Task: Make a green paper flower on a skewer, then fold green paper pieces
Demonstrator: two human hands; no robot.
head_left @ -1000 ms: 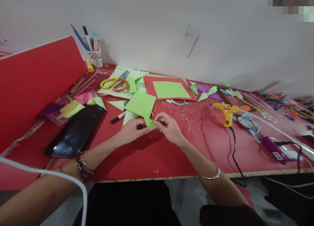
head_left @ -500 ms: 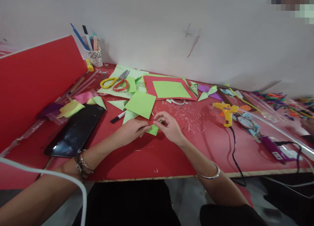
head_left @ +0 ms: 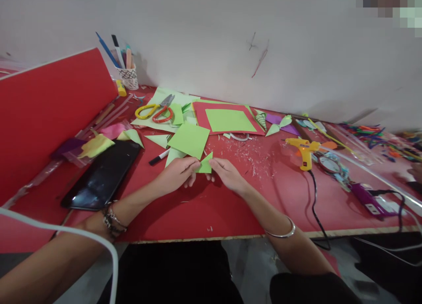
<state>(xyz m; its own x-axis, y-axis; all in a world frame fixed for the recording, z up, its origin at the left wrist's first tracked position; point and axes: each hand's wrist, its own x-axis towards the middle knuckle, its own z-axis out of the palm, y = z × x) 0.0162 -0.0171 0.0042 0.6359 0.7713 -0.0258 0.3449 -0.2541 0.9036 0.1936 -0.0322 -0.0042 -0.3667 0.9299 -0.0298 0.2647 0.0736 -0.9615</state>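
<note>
A small green piece of paper [head_left: 206, 164], pointed at its top corner, is held between my two hands above the red table. My left hand [head_left: 180, 170] pinches its left side, and my right hand [head_left: 226, 172] grips the right edge with thumb and fingers. Just beyond them lies a larger green paper square [head_left: 189, 140], which overlaps a paler green sheet [head_left: 174, 156]. A black-and-white marker [head_left: 159, 157] rests beside that sheet. Farther back, scissors [head_left: 158, 110] with one yellow and one red handle lie on pale green paper.
A black phone [head_left: 102, 176] lies left of my left forearm. On the right are a yellow glue gun [head_left: 305, 151] with a black cord and a purple power strip [head_left: 372, 200]. A pen cup [head_left: 128, 77] stands against the wall. A white cable [head_left: 82, 236] crosses my left arm.
The small green paper has turned, and its pointed corner now rises between my hands. My right hand has lowered slightly and changed its grip to the right edge.
</note>
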